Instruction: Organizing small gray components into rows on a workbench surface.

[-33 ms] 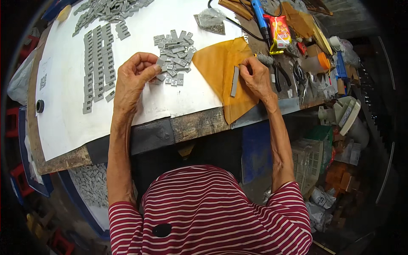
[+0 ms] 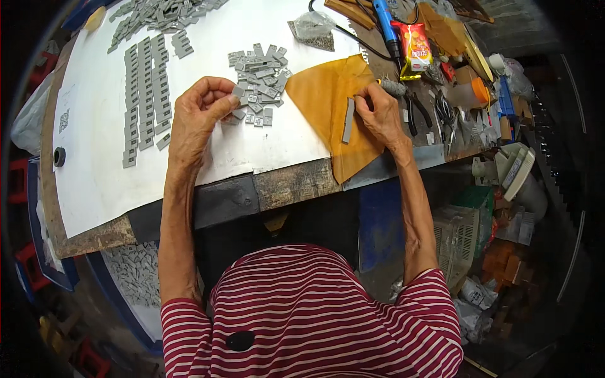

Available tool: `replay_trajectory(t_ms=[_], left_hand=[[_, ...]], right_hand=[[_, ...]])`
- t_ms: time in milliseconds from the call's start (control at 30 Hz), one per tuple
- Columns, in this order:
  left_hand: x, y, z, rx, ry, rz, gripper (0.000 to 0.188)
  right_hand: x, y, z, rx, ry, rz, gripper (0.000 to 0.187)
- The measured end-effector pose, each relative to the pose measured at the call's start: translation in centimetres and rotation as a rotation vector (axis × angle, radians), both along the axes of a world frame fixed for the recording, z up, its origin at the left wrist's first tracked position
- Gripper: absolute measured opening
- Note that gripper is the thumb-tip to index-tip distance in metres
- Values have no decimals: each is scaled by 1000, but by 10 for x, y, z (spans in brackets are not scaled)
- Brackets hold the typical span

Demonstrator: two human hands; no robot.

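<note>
My left hand [image 2: 200,110] is closed in a pinch on a small flat grey piece [image 2: 239,92], at the near left edge of a loose pile of similar grey pieces [image 2: 261,74]. My right hand [image 2: 381,113] rests over a folded brown sheet [image 2: 318,94] that hangs past the table's front edge. Its fingers are pressed together, hiding whatever is between them. Just left of those fingertips, a narrow grey strip [image 2: 348,121] lies on the sheet; I cannot tell if they touch it.
Rows of grey pieces [image 2: 147,88] lie on white paper [image 2: 94,183] at left, with a bigger heap [image 2: 157,19] beyond. A plastic bag [image 2: 312,31], blue tool [image 2: 386,25], red packet [image 2: 414,50] and black-handled pliers [image 2: 418,113] crowd the right. A black ring [image 2: 59,157] sits far left.
</note>
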State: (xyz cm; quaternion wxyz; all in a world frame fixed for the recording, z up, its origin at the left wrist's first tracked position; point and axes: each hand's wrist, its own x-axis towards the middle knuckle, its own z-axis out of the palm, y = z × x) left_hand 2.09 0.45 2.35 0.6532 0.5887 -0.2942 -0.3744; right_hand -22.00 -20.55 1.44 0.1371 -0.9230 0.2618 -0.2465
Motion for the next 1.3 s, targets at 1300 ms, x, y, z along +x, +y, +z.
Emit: replay_trajectory(t_ms=[1300], left_hand=[[-8,-3,0,-10,58,-120,20]], right_hand=[[12,39,34,1413,-365,-38,7]])
